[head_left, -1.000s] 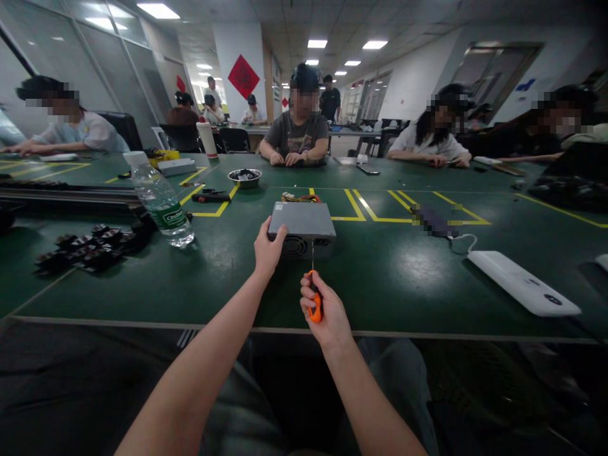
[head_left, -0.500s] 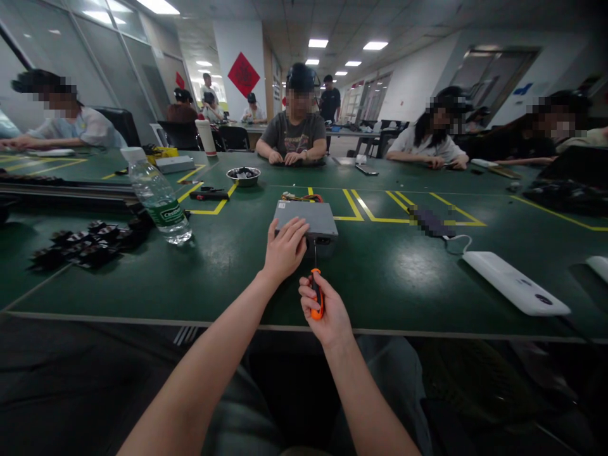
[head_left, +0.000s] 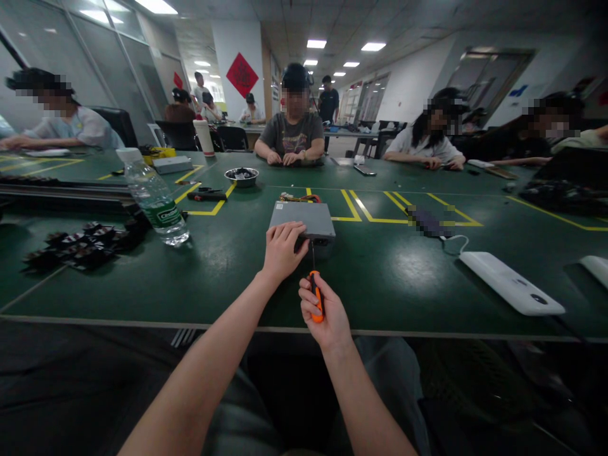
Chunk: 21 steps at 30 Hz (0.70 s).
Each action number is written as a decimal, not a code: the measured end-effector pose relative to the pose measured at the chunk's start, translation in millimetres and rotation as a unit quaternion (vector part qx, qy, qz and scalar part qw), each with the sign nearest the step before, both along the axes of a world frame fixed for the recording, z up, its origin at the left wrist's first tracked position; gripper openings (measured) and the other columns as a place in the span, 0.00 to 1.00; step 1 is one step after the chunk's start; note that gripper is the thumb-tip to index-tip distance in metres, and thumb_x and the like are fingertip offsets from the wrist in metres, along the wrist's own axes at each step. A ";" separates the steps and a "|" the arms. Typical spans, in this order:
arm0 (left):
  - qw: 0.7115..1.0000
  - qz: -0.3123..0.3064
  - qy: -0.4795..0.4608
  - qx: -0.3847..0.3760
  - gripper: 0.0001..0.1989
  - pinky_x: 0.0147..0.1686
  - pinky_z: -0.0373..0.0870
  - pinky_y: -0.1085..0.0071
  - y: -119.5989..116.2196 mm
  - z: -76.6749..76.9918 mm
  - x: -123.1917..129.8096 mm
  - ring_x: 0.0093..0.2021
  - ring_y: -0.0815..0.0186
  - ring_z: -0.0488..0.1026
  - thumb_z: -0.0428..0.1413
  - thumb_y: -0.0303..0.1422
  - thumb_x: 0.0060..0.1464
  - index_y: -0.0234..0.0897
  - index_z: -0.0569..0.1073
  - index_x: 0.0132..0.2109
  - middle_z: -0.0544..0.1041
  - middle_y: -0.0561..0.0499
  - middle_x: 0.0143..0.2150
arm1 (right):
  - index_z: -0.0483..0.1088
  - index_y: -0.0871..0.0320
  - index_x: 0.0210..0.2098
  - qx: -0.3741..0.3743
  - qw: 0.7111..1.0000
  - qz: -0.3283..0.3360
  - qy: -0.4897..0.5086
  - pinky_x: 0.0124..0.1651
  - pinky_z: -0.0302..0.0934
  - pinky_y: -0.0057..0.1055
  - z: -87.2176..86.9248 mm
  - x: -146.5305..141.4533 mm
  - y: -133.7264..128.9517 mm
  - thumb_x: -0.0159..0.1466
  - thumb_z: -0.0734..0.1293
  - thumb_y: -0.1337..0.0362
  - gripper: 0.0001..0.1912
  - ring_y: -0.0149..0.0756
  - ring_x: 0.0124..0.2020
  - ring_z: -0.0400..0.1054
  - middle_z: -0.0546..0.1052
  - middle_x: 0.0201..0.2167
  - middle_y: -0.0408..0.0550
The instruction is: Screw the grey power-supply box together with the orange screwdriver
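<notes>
A grey metal computer power supply [head_left: 311, 216] lies on the green table, with colored wires coming out at its far side. My left hand [head_left: 281, 253] holds the near left part of this box, fingers over the top edge and thumb by the front face. In my right hand [head_left: 332, 311] is a screwdriver [head_left: 316, 296] with an orange and black handle, fingers wrapped round it. Its thin shaft points away from me to the front face, close to the power socket. Whether the tip sits in a screw is too small to tell.
Left of the hands stand a tilted-looking water bottle [head_left: 159, 212] and a heap of black parts [head_left: 78, 247]. A metal bowl [head_left: 241, 177] and a black tool [head_left: 208, 194] lie farther back. On the right are a white power bank [head_left: 510, 283] and a phone. Co-workers sit around the table.
My left hand has drawn back toward the near edge of the power supply, its fingers more bent. The screwdriver handle sits slightly lower and tilts a bit more. The view has shifted slightly.
</notes>
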<state>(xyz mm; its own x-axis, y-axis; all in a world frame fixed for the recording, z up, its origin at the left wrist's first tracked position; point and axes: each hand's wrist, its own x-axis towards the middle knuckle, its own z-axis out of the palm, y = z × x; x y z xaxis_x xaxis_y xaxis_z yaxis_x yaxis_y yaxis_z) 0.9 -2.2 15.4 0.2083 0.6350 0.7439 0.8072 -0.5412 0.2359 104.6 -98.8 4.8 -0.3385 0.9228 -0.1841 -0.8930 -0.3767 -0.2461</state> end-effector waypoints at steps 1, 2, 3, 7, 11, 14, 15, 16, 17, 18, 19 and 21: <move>1.000 0.000 -0.001 0.000 0.12 0.53 0.54 0.60 0.1 0.1 0.1 0.54 0.61 0.65 0.50 0.34 0.56 0.42 0.68 0.48 0.72 0.50 0.51 | 0.64 0.61 0.28 -0.002 1.000 0.001 0.005 0.12 0.46 0.10 0.2 0.4 -0.3 0.64 0.59 0.66 0.09 0.17 0.16 0.51 0.63 0.23 0.40; 1.000 0.000 -0.003 -0.001 0.12 0.53 0.54 0.60 0.2 0.1 0.1 0.54 0.61 0.65 0.51 0.34 0.56 0.42 0.68 0.48 0.72 0.50 0.51 | 0.64 0.61 0.29 -0.004 1.000 0.004 0.010 0.12 0.47 0.10 0.5 0.9 -0.7 0.64 0.59 0.66 0.09 0.17 0.16 0.52 0.63 0.23 0.40; 1.000 -0.001 -0.004 -0.001 0.12 0.53 0.54 0.60 0.4 0.1 0.0 0.54 0.61 0.65 0.51 0.34 0.55 0.42 0.68 0.48 0.72 0.50 0.51 | 0.64 0.62 0.30 -0.007 1.000 0.006 0.013 0.13 0.49 0.10 0.9 1.3 -1.1 0.65 0.58 0.65 0.09 0.17 0.16 0.52 0.63 0.22 0.40; 1.000 -0.001 -0.007 -0.003 0.12 0.53 0.54 0.61 1.3 -0.5 0.2 0.54 0.61 0.65 0.51 0.34 0.55 0.42 0.68 0.47 0.72 0.50 0.51 | 0.66 0.63 0.36 -0.015 1.000 0.023 0.009 0.14 0.52 0.12 2.2 2.2 -1.0 0.67 0.53 0.62 0.14 0.19 0.16 0.54 0.63 0.22 0.40; 1.000 -0.001 -0.012 -0.001 0.12 0.52 0.54 0.61 0.4 -0.1 1.1 0.53 0.61 0.65 0.51 0.33 0.55 0.42 0.68 0.47 0.72 0.50 0.51 | 0.66 0.65 0.37 -0.010 1.000 0.014 0.024 0.11 0.48 0.12 2.1 2.2 0.7 0.67 0.52 0.61 0.16 0.18 0.15 0.52 0.63 0.23 0.41; 1.000 0.002 -0.010 -0.005 0.12 0.52 0.54 0.61 -2.1 1.1 1.5 0.53 0.61 0.65 0.52 0.33 0.55 0.42 0.68 0.47 0.72 0.50 0.51 | 0.64 0.63 0.30 -0.021 0.999 0.012 0.031 0.11 0.46 0.11 1.5 2.3 0.4 0.67 0.53 0.64 0.14 0.18 0.16 0.52 0.63 0.24 0.42; 1.000 0.004 -0.009 -0.006 0.12 0.52 0.54 0.61 -3.0 1.4 1.5 0.53 0.61 0.65 0.52 0.33 0.55 0.42 0.68 0.47 0.72 0.50 0.51 | 0.63 0.62 0.29 -0.021 0.999 0.013 0.035 0.11 0.46 0.11 1.4 2.3 -0.2 0.67 0.52 0.65 0.14 0.18 0.16 0.52 0.62 0.23 0.41; 1.000 0.006 -0.008 -0.006 0.11 0.52 0.54 0.61 -3.9 1.7 1.5 0.53 0.61 0.65 0.52 0.33 0.55 0.42 0.67 0.47 0.72 0.50 0.51 | 0.63 0.62 0.28 -0.018 0.999 0.014 0.039 0.11 0.47 0.11 1.3 2.3 -0.9 0.67 0.52 0.65 0.15 0.18 0.16 0.52 0.62 0.23 0.41; 1.000 0.007 -0.007 -0.004 0.11 0.52 0.54 0.61 -4.7 1.8 1.4 0.53 0.61 0.65 0.51 0.33 0.55 0.42 0.67 0.47 0.72 0.50 0.51 | 0.63 0.62 0.29 -0.015 0.999 0.014 0.043 0.11 0.47 0.11 1.3 2.3 -1.6 0.68 0.51 0.65 0.16 0.18 0.16 0.52 0.62 0.23 0.41; 1.000 0.009 -0.007 -0.003 0.11 0.52 0.54 0.61 -5.4 1.9 1.3 0.53 0.61 0.65 0.52 0.33 0.55 0.41 0.67 0.47 0.72 0.50 0.51 | 0.63 0.62 0.29 -0.013 0.999 0.015 0.044 0.12 0.48 0.11 1.4 2.4 -2.3 0.68 0.51 0.64 0.16 0.18 0.16 0.52 0.62 0.23 0.41; 1.000 0.010 -0.007 0.000 0.11 0.52 0.54 0.62 -5.9 1.8 1.3 0.52 0.61 0.65 0.52 0.32 0.55 0.41 0.67 0.47 0.72 0.50 0.51 | 0.64 0.63 0.30 -0.013 0.999 0.015 0.042 0.12 0.48 0.11 1.6 2.4 -2.8 0.68 0.50 0.63 0.17 0.17 0.16 0.52 0.62 0.23 0.41; 1.000 0.012 -0.006 0.002 0.11 0.52 0.54 0.62 -6.2 1.4 1.2 0.52 0.61 0.65 0.52 0.33 0.54 0.41 0.67 0.46 0.72 0.50 0.50 | 0.64 0.64 0.32 -0.019 0.999 0.016 0.032 0.12 0.49 0.12 2.1 2.5 -3.4 0.68 0.50 0.62 0.17 0.18 0.15 0.52 0.62 0.22 0.40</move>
